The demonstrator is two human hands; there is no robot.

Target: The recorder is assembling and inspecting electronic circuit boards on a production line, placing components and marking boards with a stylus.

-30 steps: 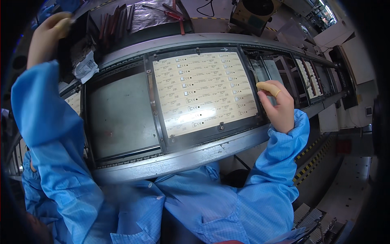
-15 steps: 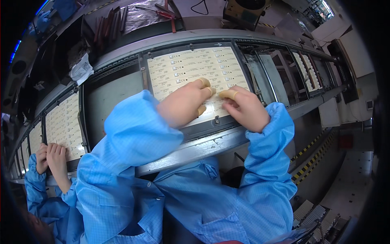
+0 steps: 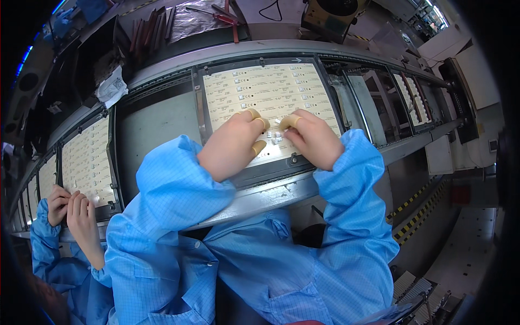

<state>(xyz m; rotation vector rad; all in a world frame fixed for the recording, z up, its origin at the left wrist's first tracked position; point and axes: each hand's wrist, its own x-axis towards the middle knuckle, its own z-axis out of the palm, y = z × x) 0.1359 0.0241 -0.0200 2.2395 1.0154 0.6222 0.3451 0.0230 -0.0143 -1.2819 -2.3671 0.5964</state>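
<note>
A cream circuit-board panel point(image 3: 303, 100) with rows of printed marks and small pale components lies in a dark carrier frame point(image 3: 203, 114) on the conveyor. My left hand point(image 3: 230, 146) rests on its near half, yellow finger cots on the fingers and thumb, which are bent but apart. Close by on the right, my right hand point(image 3: 314, 135) has its cotted index finger and thumb brought together at the panel; what they pinch, if anything, is too small to make out. Several loose small white parts point(image 3: 276, 137) lie on the panel between my hands.
A co-worker's hands point(image 3: 78, 211) work at another panel point(image 3: 86, 157) on the left. The conveyor's metal rail point(image 3: 260, 192) runs along the near side. Beyond the line are crumpled white paper point(image 3: 112, 88), red-handled tools point(image 3: 225, 20) and a dark-and-yellow machine point(image 3: 330, 19).
My hands have moved slightly left and drawn apart, exposing loose white parts between them. The whole view has shifted slightly. The co-worker's hands have changed pose.
</note>
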